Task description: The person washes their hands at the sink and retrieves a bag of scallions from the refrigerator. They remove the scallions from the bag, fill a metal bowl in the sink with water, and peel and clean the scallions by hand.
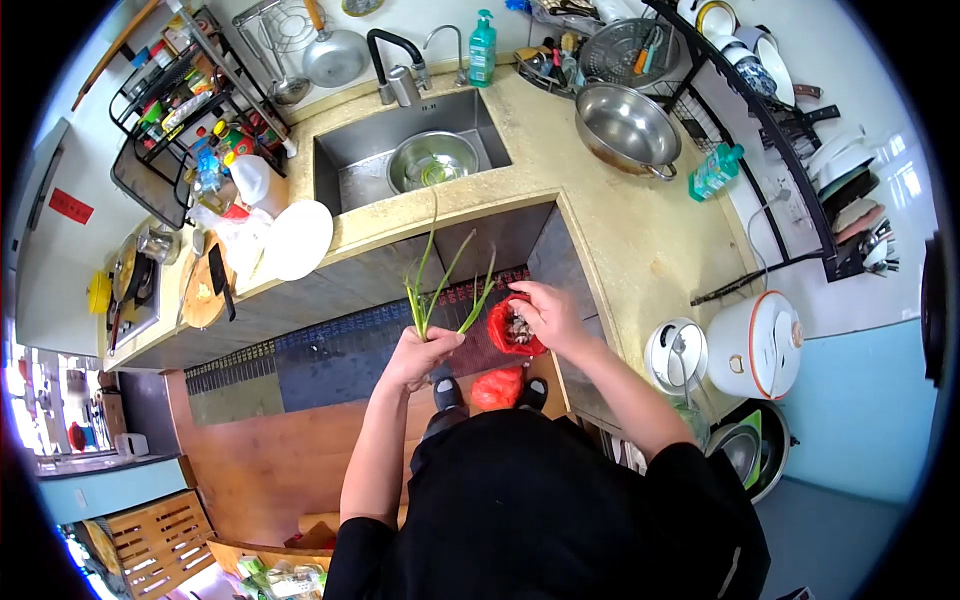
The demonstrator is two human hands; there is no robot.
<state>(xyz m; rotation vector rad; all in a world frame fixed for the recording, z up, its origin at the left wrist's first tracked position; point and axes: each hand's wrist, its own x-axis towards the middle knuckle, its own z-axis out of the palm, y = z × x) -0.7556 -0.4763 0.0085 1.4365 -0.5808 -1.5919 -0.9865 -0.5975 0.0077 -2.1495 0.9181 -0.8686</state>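
Observation:
Below the sink's front edge, my left hand (422, 357) is closed round the lower ends of several green onions (440, 283), whose long leaves point up toward the sink. To its right, my right hand (550, 315) has its fingers bent at the rim of a small red bag (513, 327). Pale and dark bits show inside this bag, which hangs above the floor mat. A second red bag (497, 387) lies lower down, between the feet. The fingertips of my left hand are partly hidden by the stalks.
A metal bowl (433, 162) sits in the sink (350, 180). On the counter (620, 230) are a large steel pan (627, 125), a white cooker (755, 345), a white plate (299, 240) and a round cutting board (205, 288) with a cleaver (219, 275).

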